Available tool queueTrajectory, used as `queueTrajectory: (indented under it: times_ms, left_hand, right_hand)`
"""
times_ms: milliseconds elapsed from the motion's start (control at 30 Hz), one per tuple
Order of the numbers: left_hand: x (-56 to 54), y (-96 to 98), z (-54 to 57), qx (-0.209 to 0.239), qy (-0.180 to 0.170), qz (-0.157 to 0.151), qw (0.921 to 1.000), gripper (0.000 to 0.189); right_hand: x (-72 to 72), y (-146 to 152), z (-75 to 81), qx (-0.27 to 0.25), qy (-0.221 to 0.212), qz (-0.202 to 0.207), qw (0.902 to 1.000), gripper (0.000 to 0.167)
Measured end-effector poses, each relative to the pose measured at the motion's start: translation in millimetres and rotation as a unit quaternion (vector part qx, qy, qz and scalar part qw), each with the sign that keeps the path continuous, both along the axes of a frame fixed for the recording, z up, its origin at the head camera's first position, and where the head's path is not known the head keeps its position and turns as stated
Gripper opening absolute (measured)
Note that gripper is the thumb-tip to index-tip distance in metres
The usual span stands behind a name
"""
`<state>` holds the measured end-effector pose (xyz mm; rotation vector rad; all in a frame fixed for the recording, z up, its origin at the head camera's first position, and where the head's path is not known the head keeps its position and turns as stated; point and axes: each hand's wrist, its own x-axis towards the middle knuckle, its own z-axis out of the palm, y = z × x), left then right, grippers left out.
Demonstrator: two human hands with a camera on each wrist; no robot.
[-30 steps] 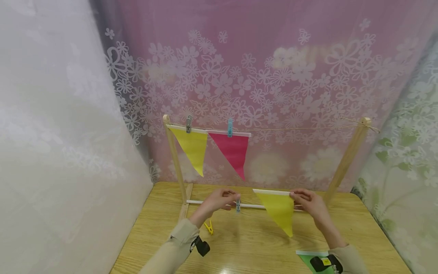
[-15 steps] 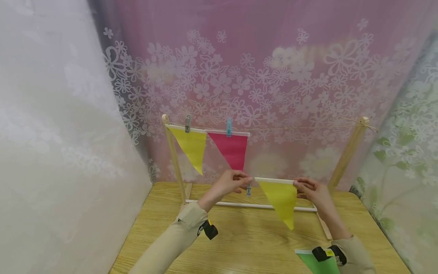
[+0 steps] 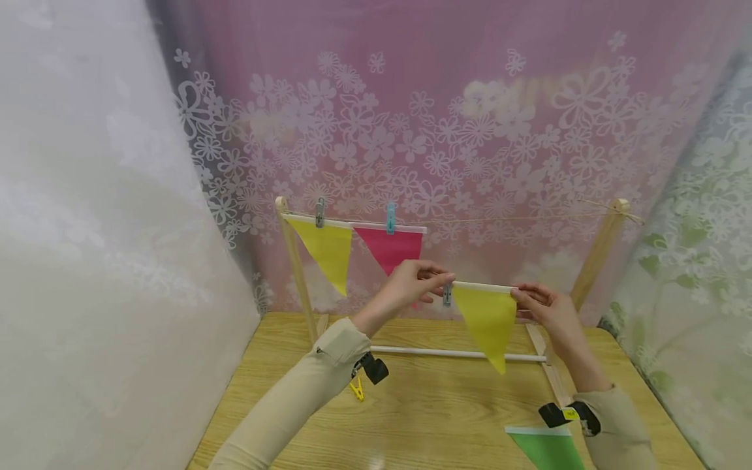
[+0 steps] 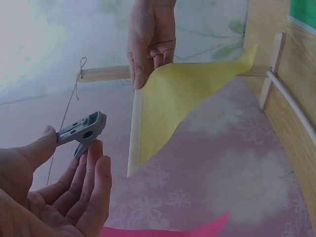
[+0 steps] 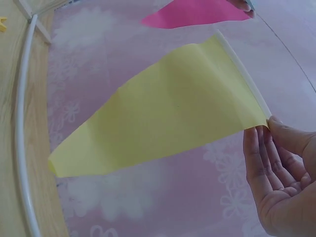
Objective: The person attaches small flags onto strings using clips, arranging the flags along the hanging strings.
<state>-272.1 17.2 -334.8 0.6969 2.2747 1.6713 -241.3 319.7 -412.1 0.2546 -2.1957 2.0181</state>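
Note:
My left hand [image 3: 408, 287] pinches a grey clothespin [image 4: 84, 131] by its handle ends, between thumb and fingers. My right hand [image 3: 549, 313] pinches the right end of the white top edge of a yellow pennant [image 3: 486, 320], which hangs point down. In the head view the clothespin sits close by the pennant's left corner; the left wrist view shows a gap between them. Above and behind, a string [image 3: 499, 218] runs between two wooden posts. From it hang another yellow pennant [image 3: 326, 251] under a grey clothespin [image 3: 320, 213] and a pink pennant [image 3: 388, 245] under a blue clothespin [image 3: 390, 219], partly behind my left hand.
A white rod [image 3: 423, 352] joins the bases of the left post [image 3: 298, 281] and right post [image 3: 598, 254]. On the wooden table [image 3: 423, 418] lie a yellow clothespin [image 3: 357, 390] and, at front right, a green pennant [image 3: 546, 447]. Curtains [image 3: 440, 98] enclose the table's back and sides.
Both hands have risen toward the string, carrying the clothespin and the yellow pennant. My left hand has also moved right, bringing the clothespin closer to the pennant's left corner.

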Motion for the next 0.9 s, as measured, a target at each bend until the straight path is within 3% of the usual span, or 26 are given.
queueTrajectory:
  times_ms: [400,900]
  left_hand:
    - [-5.9,14.0,45.3,0.010,0.042,0.011,0.9990,0.031]
    - [-21.9,21.7,86.8,0.025,0.107,0.034,0.9934,0.032]
  right_hand:
    - [-7.9,-3.3,33.9,0.003,0.038,0.007,0.9992,0.021]
    - [-16.6,-13.9,67.2,-0.005,0.059,-0.002,0.9982,0.022]
